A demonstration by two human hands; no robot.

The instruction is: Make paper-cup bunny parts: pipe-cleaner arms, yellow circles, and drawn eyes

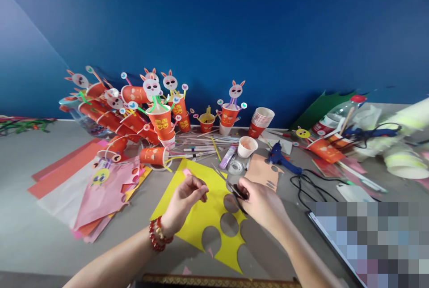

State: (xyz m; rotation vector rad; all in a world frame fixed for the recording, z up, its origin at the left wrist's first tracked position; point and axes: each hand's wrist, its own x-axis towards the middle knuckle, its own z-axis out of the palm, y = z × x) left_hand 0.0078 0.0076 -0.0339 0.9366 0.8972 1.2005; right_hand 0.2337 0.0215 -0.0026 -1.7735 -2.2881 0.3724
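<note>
My left hand (187,198), with red bead bracelets (159,234) at its wrist, hovers over a yellow paper sheet (197,207) with round holes cut in it. Its fingers are pinched together; what is between the fingertips is too small or hidden to make out. A small pink paper scrap (187,172) shows just behind the knuckles, and I cannot tell whether it is held or lies on the sheet. Scissors (238,196) with dark handles are in my right hand (256,201), blades pointing up and left, slightly apart.
Paper-cup rabbits (159,120) crowd the back left. Coloured paper sheets (97,194) lie at left. Beyond the yellow sheet are a glue stick (228,157), a tape roll (235,167) and a white cup (247,147). A blue glue gun (283,158) trails its black cord at right.
</note>
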